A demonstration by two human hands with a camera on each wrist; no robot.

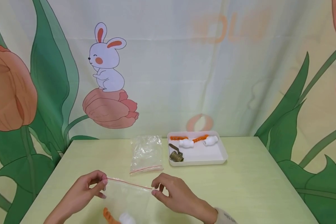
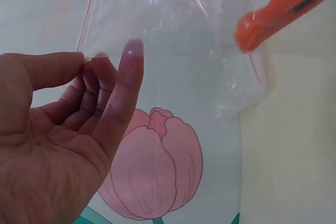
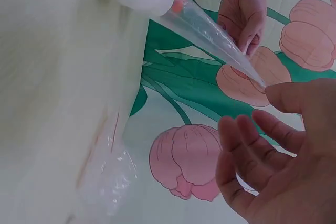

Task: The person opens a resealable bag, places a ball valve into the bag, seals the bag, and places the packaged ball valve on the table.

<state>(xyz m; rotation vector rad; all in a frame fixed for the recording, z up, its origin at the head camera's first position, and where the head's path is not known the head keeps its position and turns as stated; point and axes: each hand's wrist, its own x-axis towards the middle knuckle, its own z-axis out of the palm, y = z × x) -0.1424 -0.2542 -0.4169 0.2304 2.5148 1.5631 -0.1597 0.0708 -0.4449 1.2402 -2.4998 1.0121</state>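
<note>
A clear zip bag (image 1: 128, 199) with a red line along its top hangs between the two hands. My left hand (image 1: 86, 191) pinches one top corner between thumb and fingers. At the opposite corner, my right hand (image 1: 173, 193) holds the bag by its edge; in the right wrist view the thumb (image 3: 286, 97) lies on the bag's tip and the other fingers are loosely bent. Low in the bag lie an orange wavy-edged piece (image 1: 109, 215) and a white rounded fitting (image 1: 127, 218), both cut off by the head view's lower edge.
Behind the hands, more clear zip bags (image 1: 147, 152) lie on the table (image 1: 249, 186). Beside them a white tray (image 1: 204, 155) holds a brass valve (image 1: 176, 156) with a lever, white fittings (image 1: 186, 143) and orange pieces (image 1: 179, 137). A printed curtain (image 1: 162, 68) hangs at the back.
</note>
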